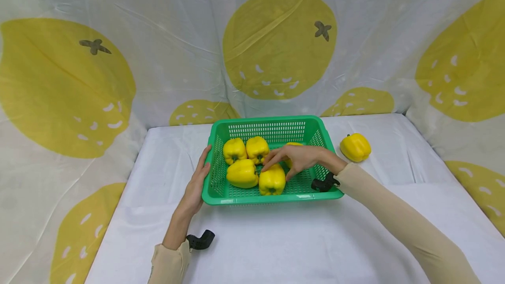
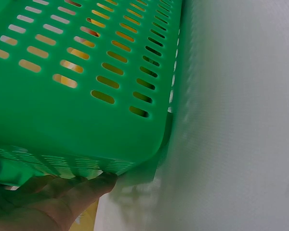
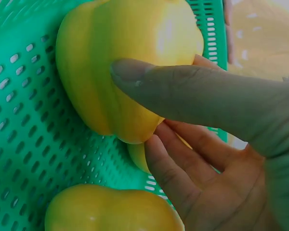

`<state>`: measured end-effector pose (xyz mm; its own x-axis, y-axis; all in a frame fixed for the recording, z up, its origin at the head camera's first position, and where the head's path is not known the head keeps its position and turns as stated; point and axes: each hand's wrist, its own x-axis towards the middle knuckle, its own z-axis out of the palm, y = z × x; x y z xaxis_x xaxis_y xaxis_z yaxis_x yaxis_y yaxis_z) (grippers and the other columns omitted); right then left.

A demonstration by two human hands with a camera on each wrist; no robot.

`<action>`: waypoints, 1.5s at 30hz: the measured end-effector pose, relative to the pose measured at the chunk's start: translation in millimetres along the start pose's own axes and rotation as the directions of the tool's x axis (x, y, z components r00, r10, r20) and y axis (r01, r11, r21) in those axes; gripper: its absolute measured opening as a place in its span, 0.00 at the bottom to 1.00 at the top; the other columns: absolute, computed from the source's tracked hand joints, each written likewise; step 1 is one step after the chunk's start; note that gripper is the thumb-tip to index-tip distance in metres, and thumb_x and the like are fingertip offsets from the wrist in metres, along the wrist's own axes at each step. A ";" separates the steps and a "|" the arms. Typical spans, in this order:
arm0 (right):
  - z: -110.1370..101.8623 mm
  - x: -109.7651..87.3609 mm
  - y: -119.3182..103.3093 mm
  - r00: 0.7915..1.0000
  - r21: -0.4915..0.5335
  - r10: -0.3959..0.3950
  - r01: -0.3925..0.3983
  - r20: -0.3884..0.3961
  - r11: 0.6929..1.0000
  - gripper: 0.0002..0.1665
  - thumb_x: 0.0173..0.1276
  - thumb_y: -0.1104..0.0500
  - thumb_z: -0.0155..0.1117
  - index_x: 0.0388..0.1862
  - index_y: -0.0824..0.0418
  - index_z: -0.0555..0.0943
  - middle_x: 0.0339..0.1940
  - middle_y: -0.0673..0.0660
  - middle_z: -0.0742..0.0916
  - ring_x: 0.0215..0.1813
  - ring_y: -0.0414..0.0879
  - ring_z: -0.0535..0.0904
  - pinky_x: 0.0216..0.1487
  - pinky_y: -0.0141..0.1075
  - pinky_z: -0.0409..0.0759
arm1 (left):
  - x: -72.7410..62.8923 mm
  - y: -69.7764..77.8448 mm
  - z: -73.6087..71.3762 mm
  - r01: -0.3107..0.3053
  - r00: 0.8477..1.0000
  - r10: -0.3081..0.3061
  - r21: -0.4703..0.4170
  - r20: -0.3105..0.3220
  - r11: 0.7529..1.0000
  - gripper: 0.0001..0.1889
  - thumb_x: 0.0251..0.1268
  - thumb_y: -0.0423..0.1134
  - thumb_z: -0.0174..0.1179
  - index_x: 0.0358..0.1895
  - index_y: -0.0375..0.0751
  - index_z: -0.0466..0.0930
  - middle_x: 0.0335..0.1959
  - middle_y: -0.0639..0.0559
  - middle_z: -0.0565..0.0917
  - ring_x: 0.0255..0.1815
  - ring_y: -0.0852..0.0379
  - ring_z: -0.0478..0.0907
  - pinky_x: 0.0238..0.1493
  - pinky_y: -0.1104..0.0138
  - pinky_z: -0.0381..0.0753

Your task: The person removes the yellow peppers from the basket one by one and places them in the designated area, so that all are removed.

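On the white-covered tabletop (image 1: 276, 244), a person's left hand (image 1: 193, 189) is resting fairly straight fingers against the left side of a green basket (image 1: 236, 201), steadying rather than clasping it. Inside, near the front wall, the right hand (image 1: 298, 157) is pinching a yellow bell pepper (image 1: 272, 180) between thumb and fingers. Its smooth, rounded skin could be slipping out of so light a pinch, and a sideways nudge could be rolling the adjacent pepper (image 1: 241, 174). A black wrist mount (image 1: 324, 183) is hanging over the basket's right end; catching the rim could be dragging the basket askew. Farther back, two peppers are sitting side by side, another is half hiding behind the right hand, and a lone pepper (image 1: 355, 147) is lying outside, to the right.
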<state>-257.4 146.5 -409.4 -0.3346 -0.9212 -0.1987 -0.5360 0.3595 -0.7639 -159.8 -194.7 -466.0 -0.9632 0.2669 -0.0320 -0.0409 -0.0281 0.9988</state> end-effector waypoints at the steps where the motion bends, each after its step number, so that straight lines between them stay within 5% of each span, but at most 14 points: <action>1: 0.3 0.3 0.0 1.000 0.006 0.003 -0.003 -0.004 1.000 0.37 0.61 0.70 0.77 0.70 0.54 0.80 0.74 0.60 0.76 0.76 0.55 0.69 0.73 0.53 0.73 | 0.0 0.0 0.0 0.001 1.000 -0.001 0.001 -0.003 1.000 0.28 0.88 0.55 0.29 0.84 0.70 0.37 0.87 0.59 0.37 0.75 0.46 0.57 0.63 0.76 0.74; 21: 5.7 8.7 0.6 0.999 0.067 -0.039 0.037 0.029 0.997 0.40 0.61 0.68 0.78 0.72 0.57 0.77 0.76 0.59 0.76 0.80 0.54 0.66 0.77 0.48 0.69 | -1.9 -1.0 -1.7 -0.001 1.000 0.001 0.003 -0.009 1.000 0.29 0.88 0.55 0.29 0.85 0.69 0.37 0.87 0.60 0.36 0.78 0.47 0.54 0.64 0.77 0.72; 34: 6.6 6.6 0.0 0.999 0.079 0.018 -0.015 -0.037 0.997 0.40 0.57 0.57 0.83 0.70 0.47 0.80 0.69 0.49 0.81 0.72 0.47 0.74 0.71 0.48 0.76 | -0.9 -1.7 -1.5 -0.003 1.000 0.003 -0.001 -0.002 1.000 0.29 0.88 0.55 0.29 0.85 0.69 0.36 0.87 0.60 0.35 0.81 0.46 0.50 0.66 0.79 0.70; 45: 3.6 2.3 -1.5 0.996 0.082 0.022 -0.015 -0.084 0.997 0.41 0.60 0.54 0.81 0.73 0.52 0.77 0.72 0.53 0.79 0.74 0.51 0.72 0.72 0.52 0.74 | 0.1 -1.9 -1.5 -0.009 1.000 0.009 -0.002 0.011 1.000 0.29 0.88 0.55 0.29 0.85 0.69 0.36 0.87 0.60 0.34 0.83 0.45 0.47 0.66 0.80 0.70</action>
<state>-254.5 143.4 -411.0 -0.4106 -0.8972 -0.1629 -0.4657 0.3599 -0.8085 -160.2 -196.0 -468.0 -0.9605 0.2774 -0.0229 -0.0330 -0.0319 0.9989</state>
